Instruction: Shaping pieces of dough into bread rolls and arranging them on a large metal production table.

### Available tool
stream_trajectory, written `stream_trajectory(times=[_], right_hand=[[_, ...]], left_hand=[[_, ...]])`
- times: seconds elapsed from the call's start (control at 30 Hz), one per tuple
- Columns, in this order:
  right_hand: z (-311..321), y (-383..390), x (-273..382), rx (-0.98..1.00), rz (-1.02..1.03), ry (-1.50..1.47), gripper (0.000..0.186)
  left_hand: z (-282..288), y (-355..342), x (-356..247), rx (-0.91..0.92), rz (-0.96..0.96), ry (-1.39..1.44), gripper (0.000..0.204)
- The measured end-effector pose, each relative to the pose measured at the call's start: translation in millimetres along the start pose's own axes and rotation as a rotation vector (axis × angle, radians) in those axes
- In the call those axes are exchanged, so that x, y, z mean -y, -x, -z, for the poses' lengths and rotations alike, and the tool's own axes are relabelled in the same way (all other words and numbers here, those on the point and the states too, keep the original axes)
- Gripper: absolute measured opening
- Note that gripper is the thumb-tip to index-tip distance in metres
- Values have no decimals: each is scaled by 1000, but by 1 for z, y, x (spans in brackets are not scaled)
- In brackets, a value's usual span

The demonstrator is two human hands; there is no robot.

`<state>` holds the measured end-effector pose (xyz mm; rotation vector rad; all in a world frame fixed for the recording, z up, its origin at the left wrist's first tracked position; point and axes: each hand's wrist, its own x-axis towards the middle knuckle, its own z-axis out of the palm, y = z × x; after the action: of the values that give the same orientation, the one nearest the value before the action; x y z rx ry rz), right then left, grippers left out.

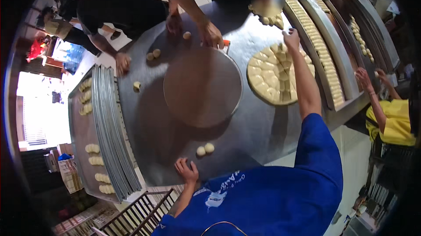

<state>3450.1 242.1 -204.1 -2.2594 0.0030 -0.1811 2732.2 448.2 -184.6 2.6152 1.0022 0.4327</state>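
My left hand [187,170] rests on the near edge of the steel table [153,161], fingers apart, just below two small dough balls [205,149]. My right arm stretches to the table's far right; my right hand [291,37] has curled fingers, their contents unclear, above a large round slab of pale, segmented dough [267,73] and near another cluster of dough pieces [272,20]. A round metal plate [201,91] lies in the middle, with a co-worker's hand [212,36] at its far rim.
Stacked trays [109,135], the top one holding dough rows, stand on the left. Long trays of dough [315,47] line the right, beside a yellow-clad co-worker's hands [364,78]. Another co-worker's hand [123,62] and small dough pieces [153,54] are at the far left of the table.
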Motion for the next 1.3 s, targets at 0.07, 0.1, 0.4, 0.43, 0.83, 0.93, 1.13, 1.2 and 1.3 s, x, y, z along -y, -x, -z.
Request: stream_trajectory(times=[0.07, 0.1, 0.4, 0.43, 0.83, 0.93, 1.13, 1.2, 1.3], right_hand=[[-17, -65, -14, 74, -72, 34, 80], [-10, -103, -29, 1, -117, -20, 86], [-61, -87, 3, 193, -214, -12, 66], [-55, -54, 13, 205, -222, -120, 61], [84, 469, 147, 1080, -401, -1126, 13], [78, 490, 119, 651, -298, -824, 15], [128, 515, 78, 430, -75, -250, 29], [127, 511, 31, 291, 570, 142, 32], [99, 458, 25, 84, 763, 401, 30]], left_hand=[[-2, -4, -7, 43, 4, 4, 30], [-8, -6, -8, 60, 0, 9, 31], [-21, 20, 13, 95, 113, -190, 28], [-21, 21, 19, 71, 86, -216, 26], [29, -71, -126, 480, 308, 1448, 42], [39, -45, -91, 418, 439, 1230, 33], [84, -2, 28, 85, -49, 450, 22], [77, 5, 87, 134, -155, 221, 17], [43, -44, 132, -51, -255, -203, 26]])
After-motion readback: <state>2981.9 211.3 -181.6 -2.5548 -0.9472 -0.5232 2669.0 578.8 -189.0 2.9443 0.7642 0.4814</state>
